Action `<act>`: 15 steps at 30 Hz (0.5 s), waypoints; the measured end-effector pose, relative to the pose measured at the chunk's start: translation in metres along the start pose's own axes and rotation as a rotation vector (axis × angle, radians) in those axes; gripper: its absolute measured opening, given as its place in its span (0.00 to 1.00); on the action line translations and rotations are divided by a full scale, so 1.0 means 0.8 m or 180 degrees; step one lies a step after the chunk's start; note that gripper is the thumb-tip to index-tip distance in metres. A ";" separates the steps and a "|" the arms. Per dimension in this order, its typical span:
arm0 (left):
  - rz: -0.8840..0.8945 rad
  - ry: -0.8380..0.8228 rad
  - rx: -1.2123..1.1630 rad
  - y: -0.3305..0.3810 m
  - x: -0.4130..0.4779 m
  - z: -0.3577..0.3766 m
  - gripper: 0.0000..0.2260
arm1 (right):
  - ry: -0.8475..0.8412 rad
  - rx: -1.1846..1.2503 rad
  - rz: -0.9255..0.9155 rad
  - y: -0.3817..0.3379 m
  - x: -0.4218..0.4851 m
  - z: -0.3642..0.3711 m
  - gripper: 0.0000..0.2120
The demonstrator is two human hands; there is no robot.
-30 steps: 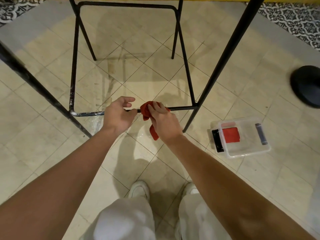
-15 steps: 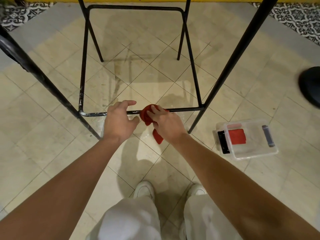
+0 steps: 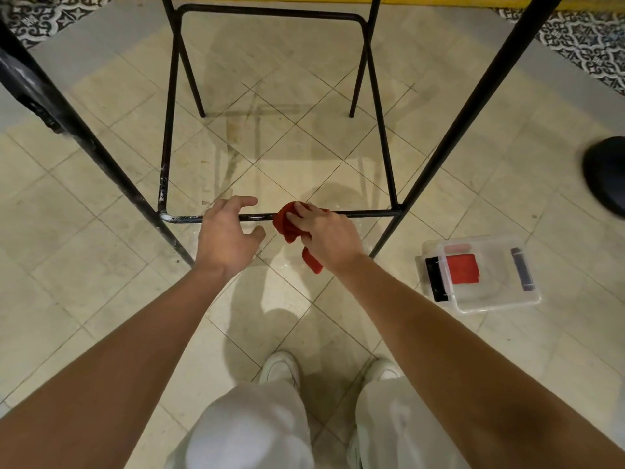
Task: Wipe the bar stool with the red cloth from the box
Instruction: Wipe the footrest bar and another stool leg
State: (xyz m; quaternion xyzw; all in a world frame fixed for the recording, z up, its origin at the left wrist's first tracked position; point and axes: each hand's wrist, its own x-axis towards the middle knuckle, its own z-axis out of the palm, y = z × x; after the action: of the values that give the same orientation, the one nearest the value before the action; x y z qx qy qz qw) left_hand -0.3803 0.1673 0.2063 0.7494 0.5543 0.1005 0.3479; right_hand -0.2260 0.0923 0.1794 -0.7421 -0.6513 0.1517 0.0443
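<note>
The bar stool's black metal frame fills the upper view, and its near footrest rail (image 3: 365, 214) runs across the middle. My right hand (image 3: 326, 236) grips the bunched red cloth (image 3: 285, 226) and presses it onto that rail near its middle, with a tail of cloth hanging below. My left hand (image 3: 225, 235) lies over the rail just left of the cloth. Its fingers are spread above the rail and its thumb is below, loose around it. The clear plastic box (image 3: 497, 301) lies on the floor to the right with another red cloth (image 3: 461, 269) inside.
A black round base (image 3: 605, 174) stands on the floor at the far right. The stool's slanted legs (image 3: 111, 170) cross left and right of my hands. The floor is beige tile, and my white shoes (image 3: 280, 367) and light trousers are below.
My left hand's fingers have uncurled from the rail and now spread loosely. My right hand has slid the cloth slightly left along the rail.
</note>
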 end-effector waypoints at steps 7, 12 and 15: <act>-0.0063 0.0093 -0.0034 -0.010 0.001 -0.006 0.20 | 0.0442 0.0118 0.0537 -0.027 0.003 0.030 0.22; -0.0015 0.0077 -0.0109 -0.008 0.004 -0.002 0.19 | 0.0799 -0.0060 -0.0108 0.000 -0.002 0.035 0.26; 0.0000 0.0060 -0.0107 -0.014 0.005 -0.002 0.19 | 0.0901 0.0148 0.0284 0.013 0.004 0.020 0.17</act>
State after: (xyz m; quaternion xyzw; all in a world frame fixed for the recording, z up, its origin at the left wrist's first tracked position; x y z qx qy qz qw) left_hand -0.3881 0.1731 0.1999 0.7424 0.5559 0.1169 0.3552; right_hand -0.2200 0.0914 0.1607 -0.7831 -0.6012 0.0625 0.1461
